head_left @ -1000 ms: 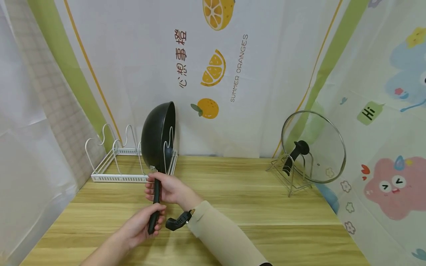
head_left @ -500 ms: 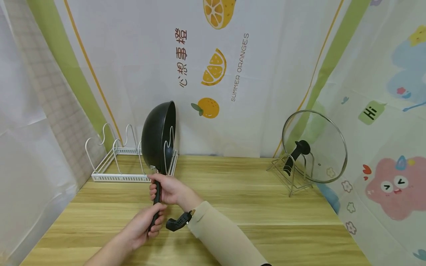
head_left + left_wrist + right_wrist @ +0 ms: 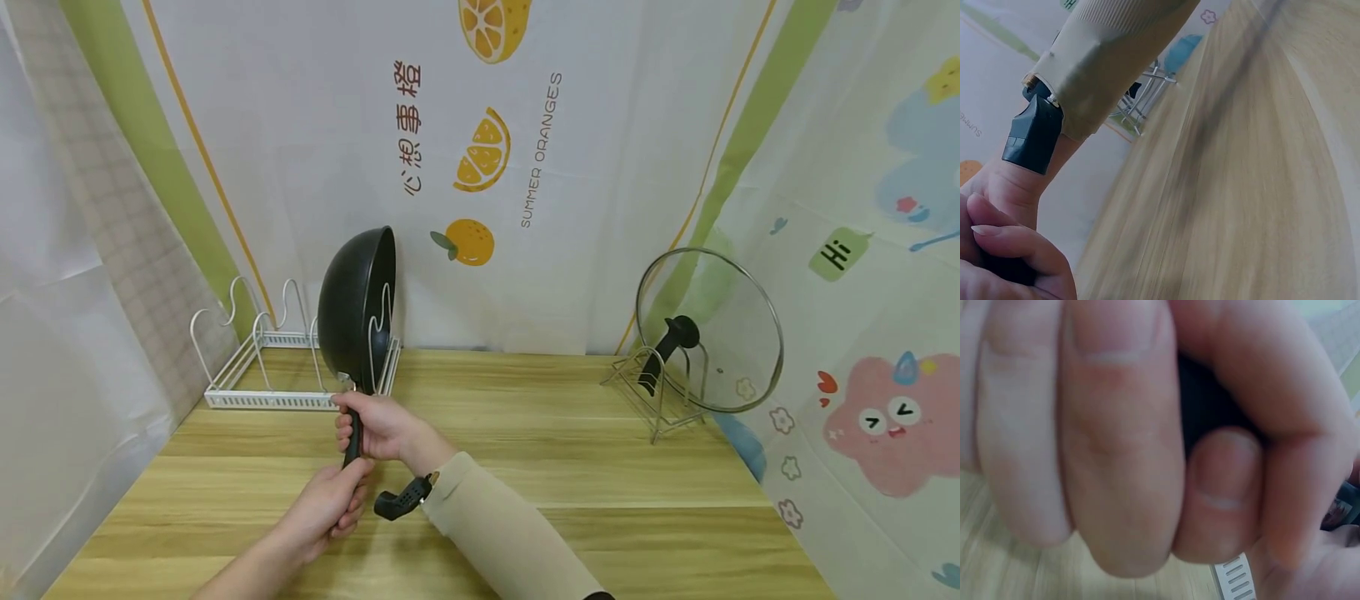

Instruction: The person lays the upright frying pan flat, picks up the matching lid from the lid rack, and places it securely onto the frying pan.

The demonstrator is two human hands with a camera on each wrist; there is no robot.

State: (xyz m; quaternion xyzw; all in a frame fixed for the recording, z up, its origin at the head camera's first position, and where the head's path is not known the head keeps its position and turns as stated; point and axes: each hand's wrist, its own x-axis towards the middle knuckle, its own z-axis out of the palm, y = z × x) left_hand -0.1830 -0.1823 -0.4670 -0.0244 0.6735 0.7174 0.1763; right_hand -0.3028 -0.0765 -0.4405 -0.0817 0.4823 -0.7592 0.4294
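In the head view a black wok (image 3: 347,308) stands on its edge in the white wire rack (image 3: 270,402), its hollow side to the right and its black handle (image 3: 353,437) pointing toward me. My right hand (image 3: 384,427) grips the handle close to the pan. Just below it, my left hand (image 3: 326,504) is wrapped round the handle's end and covers most of it. The left wrist view catches the curled left fingers (image 3: 1019,256) at its lower left corner. Fingers (image 3: 1122,450) folded over the dark handle fill much of the right wrist view.
A glass lid (image 3: 731,333) with a black knob leans in a small metal wire stand (image 3: 656,400) at the back right of the wooden table (image 3: 525,450). Printed curtains (image 3: 600,167) hang behind and at both sides. A black wrist camera (image 3: 403,498) sits on the right sleeve.
The left fingers have closed further round the handle's end, hiding its tip, and the left hand has shifted slightly. The right hand's grip and the wok look nearly the same.
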